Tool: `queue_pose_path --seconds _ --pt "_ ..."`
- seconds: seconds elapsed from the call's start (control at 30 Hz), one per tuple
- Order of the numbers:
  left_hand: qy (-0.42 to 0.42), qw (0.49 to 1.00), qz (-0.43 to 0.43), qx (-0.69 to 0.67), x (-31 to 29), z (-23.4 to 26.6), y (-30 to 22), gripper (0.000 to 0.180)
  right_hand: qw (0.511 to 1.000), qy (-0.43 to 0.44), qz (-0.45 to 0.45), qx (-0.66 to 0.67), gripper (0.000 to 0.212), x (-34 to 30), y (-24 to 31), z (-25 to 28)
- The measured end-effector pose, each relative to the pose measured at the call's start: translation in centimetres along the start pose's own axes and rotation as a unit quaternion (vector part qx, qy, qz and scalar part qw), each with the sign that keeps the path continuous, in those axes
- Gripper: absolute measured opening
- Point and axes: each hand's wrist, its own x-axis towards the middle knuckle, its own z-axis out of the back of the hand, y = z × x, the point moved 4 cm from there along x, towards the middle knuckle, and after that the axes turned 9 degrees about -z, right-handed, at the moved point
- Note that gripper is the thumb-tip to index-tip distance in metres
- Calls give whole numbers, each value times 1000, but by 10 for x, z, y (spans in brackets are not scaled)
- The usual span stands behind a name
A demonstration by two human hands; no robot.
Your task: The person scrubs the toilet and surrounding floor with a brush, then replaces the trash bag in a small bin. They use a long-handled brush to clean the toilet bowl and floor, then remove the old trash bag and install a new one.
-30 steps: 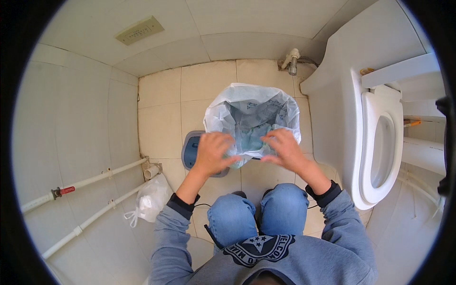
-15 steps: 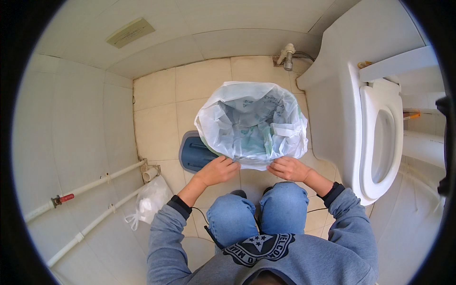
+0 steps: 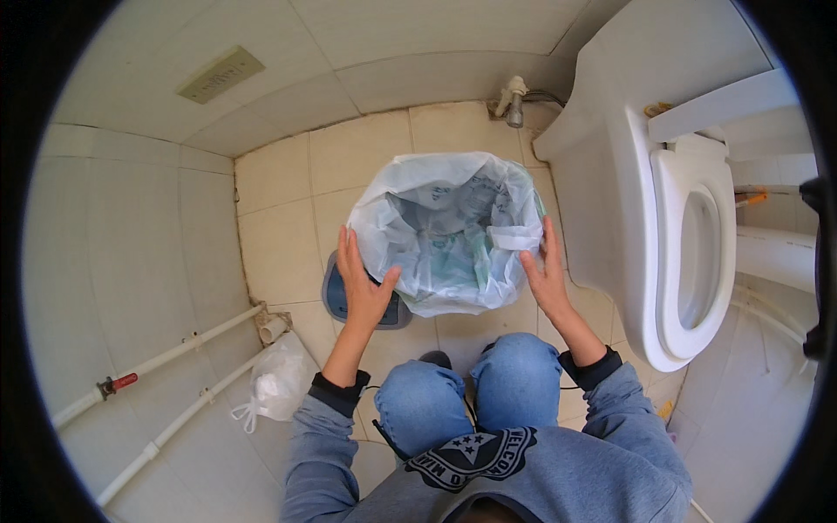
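A white translucent plastic bag (image 3: 403, 288) lines a bin in front of my knees, its edge folded outward over the rim, so the bin itself is mostly hidden. Inside, the bag hangs loose and creased, with a folded white strip at the right. My left hand (image 3: 362, 283) lies against the bag's left side, thumb and fingers spread. On the right side, my right hand (image 3: 549, 277) is likewise spread, its fingers along the bag's outer edge. A blue-grey bin lid (image 3: 388, 315) lies on the floor, partly behind my left hand.
A white toilet (image 3: 658, 261) with its seat exposed stands to the right. Pipes (image 3: 179, 349) run along the left wall, one with a red-handled valve (image 3: 119, 384). A tied white plastic bag (image 3: 277, 383) sits beside them. A floor-level valve (image 3: 514, 103) projects near the back wall.
Both hands have let go of the bag's near edge, opened, and moved outward and forward to its left and right sides. The bag's near edge now hangs down outside the rim.
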Motion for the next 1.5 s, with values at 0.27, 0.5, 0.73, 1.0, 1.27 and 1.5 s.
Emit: queue_pose_path --seconds 0.27,0.5,0.73,1.0,1.27,1.5 --pt "32 820 376 -430 20 -34 31 69 958 200 -186 92 74 42 -24 -14" --pt "81 822 377 -419 35 -44 42 58 889 246 -303 240 60 91 -27 -25" --pt "-19 905 306 -296 49 -32 50 68 965 -28 16 -259 71 118 -1 -8" --pt "48 819 345 -456 34 -57 60 74 848 191 -362 336 82 108 -43 -65" --pt "150 972 182 -12 -51 22 123 65 965 -39 159 -203 74 83 54 -6" --pt "388 842 -124 355 -108 -11 140 60 936 56 267 -224 68 47 92 -37"
